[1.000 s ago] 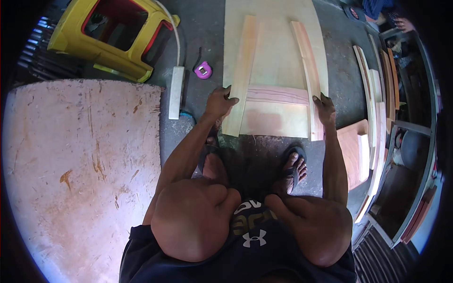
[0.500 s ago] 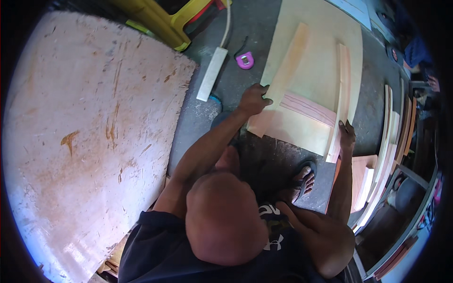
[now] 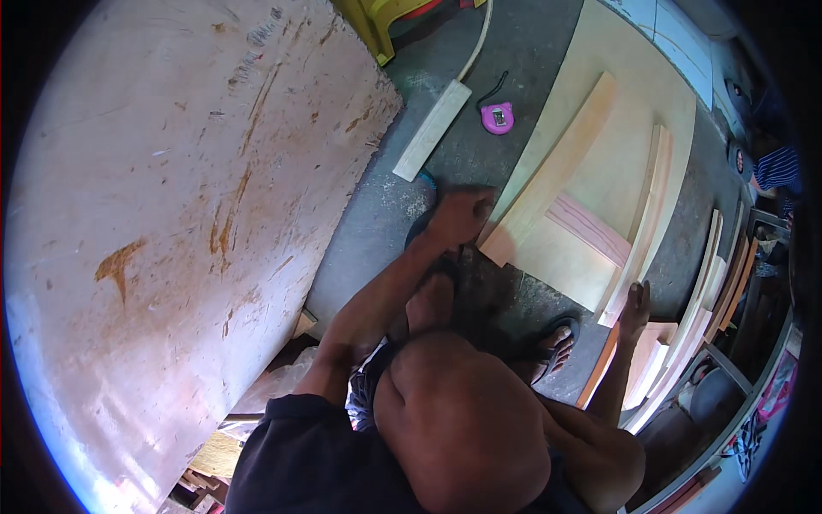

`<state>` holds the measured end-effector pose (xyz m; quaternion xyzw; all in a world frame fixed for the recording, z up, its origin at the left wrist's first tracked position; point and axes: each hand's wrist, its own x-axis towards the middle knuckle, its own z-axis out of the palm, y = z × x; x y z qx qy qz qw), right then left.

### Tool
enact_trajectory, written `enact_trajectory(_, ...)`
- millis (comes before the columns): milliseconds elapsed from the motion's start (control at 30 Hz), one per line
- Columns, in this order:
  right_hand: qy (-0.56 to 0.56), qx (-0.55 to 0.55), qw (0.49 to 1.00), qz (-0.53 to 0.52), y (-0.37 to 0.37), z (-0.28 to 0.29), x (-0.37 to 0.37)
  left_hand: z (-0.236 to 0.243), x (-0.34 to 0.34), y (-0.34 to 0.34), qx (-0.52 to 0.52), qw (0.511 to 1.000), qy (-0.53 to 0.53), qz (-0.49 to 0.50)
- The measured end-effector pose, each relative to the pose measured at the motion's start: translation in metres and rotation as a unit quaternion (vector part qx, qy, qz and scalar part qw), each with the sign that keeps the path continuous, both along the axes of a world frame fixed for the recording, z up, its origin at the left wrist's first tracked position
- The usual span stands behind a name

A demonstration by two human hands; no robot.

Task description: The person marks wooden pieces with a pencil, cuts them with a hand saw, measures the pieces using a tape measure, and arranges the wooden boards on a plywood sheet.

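My left hand (image 3: 465, 216) is smeared by motion beside the lower left end of a long pale wooden board (image 3: 561, 163); its fingers do not show clearly. Close against the outer edge of a second, narrower board (image 3: 644, 218), near its lower end, is my right hand (image 3: 634, 310), its fingers stretched upward. Between the two boards lies a short pinkish wooden crosspiece (image 3: 589, 230). All three pieces rest on a pale plywood sheet (image 3: 612, 111) on the floor.
A purple tape measure (image 3: 497, 118) and a white bar-shaped block with a cord (image 3: 432, 130) lie on the grey floor (image 3: 539, 64). A big stained panel (image 3: 171, 214) fills the left. At right are wood strips (image 3: 698, 283) and a shelf frame (image 3: 732, 373). My sandalled foot (image 3: 556, 347) is near the plywood.
My left hand has come off the left board and moved toward me. My right hand's fingers have straightened beside the right board. The whole view has tilted, shifting the scene.
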<state>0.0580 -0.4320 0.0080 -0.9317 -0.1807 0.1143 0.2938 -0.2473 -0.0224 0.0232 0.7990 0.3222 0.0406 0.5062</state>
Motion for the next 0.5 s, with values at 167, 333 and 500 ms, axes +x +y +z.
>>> enact_trajectory(167, 0.034, 0.071, 0.994, -0.069, -0.054, -0.003, -0.036, 0.003, -0.035, -0.019, 0.088, 0.989, -0.117, -0.003)
enact_trajectory(333, -0.048, 0.109, 0.988, -0.099, -0.023, 0.038, -0.097, 0.009, -0.032, -0.013, 0.104, 0.991, -0.034, -0.075)
enact_trajectory(500, 0.123, 0.041, 0.963, -0.238, -0.002, 0.067, -0.169, 0.035, 0.0, -0.001, 0.089, 0.99, 0.016, -0.111)
